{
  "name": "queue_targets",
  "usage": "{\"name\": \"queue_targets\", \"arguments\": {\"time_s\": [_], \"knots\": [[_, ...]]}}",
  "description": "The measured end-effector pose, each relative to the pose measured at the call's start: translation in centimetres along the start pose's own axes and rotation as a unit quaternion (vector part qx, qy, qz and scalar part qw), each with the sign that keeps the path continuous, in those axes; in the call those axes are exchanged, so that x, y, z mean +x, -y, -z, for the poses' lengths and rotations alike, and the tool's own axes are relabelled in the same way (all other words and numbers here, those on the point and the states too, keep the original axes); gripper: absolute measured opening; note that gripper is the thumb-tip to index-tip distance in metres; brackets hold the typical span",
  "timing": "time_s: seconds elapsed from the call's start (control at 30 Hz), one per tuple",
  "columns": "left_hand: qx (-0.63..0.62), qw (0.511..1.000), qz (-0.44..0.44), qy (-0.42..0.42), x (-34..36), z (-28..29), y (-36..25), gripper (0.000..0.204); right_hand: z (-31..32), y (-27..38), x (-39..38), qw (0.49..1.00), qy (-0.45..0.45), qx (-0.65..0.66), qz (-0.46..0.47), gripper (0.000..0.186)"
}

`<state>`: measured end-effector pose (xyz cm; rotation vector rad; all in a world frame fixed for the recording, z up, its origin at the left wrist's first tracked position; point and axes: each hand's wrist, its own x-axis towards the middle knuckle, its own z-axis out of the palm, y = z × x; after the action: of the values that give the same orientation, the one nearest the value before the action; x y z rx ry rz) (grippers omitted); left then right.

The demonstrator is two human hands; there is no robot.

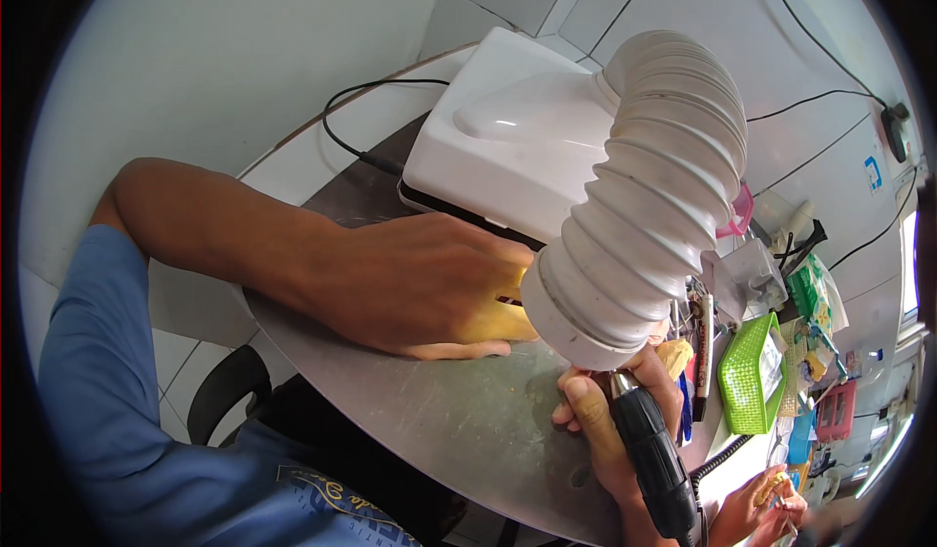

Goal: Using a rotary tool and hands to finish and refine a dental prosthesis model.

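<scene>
A white ribbed flexible hose (659, 186) arches from a white machine (508, 137) over the grey metal work surface (420, 401). My left hand (420, 283) reaches to the hose's open end, which hides my fingertips; yellow light falls on the fingers, and whatever they grip is unclear. Below the nozzle, my right hand (595, 430) is closed around a black pen-shaped rotary tool (649, 454) with a silver tip and coiled cord; that tip is partly hidden beneath the hose.
A green perforated basket (750, 376), markers (703, 352) and small containers line the right side. A co-worker's hands (766, 503) hold a small item at lower right. Black cables run along the tiled wall (810, 137). A dark chair back (220, 391) stands below my left forearm.
</scene>
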<state>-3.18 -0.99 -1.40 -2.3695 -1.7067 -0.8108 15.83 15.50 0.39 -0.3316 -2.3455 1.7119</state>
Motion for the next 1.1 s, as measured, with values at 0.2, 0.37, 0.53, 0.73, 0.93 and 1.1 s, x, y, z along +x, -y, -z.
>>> {"name": "queue_targets", "arguments": {"time_s": [0.2,0.37,0.53,0.73,0.93,1.1], "knots": [[0.015,1.000,0.003,-0.006,-0.1,-0.2,-0.1,0.029,0.2,-0.1,-0.1,1.000,0.010,-0.013,-0.024,0.017],[0.023,0.999,-0.008,-0.025,-0.3,0.2,-0.2,0.029,0.0,-0.1,0.2,1.000,0.017,-0.011,-0.024,0.020],[0.018,0.999,-0.022,-0.036,0.4,0.1,-0.3,0.028,-0.2,1.1,-0.5,0.997,-0.031,-0.045,-0.063,0.021],[0.033,0.997,-0.030,-0.060,0.1,-0.5,0.0,0.024,-0.5,0.6,0.0,0.997,-0.033,-0.014,-0.066,0.020],[0.036,0.998,-0.034,-0.050,0.5,-0.4,0.0,0.020,-0.3,0.9,-0.1,0.996,-0.025,-0.028,-0.076,0.020],[0.024,0.998,-0.033,-0.039,0.5,-0.2,0.1,0.019,-0.5,1.0,-0.1,0.995,-0.037,-0.033,-0.083,0.019]]}}
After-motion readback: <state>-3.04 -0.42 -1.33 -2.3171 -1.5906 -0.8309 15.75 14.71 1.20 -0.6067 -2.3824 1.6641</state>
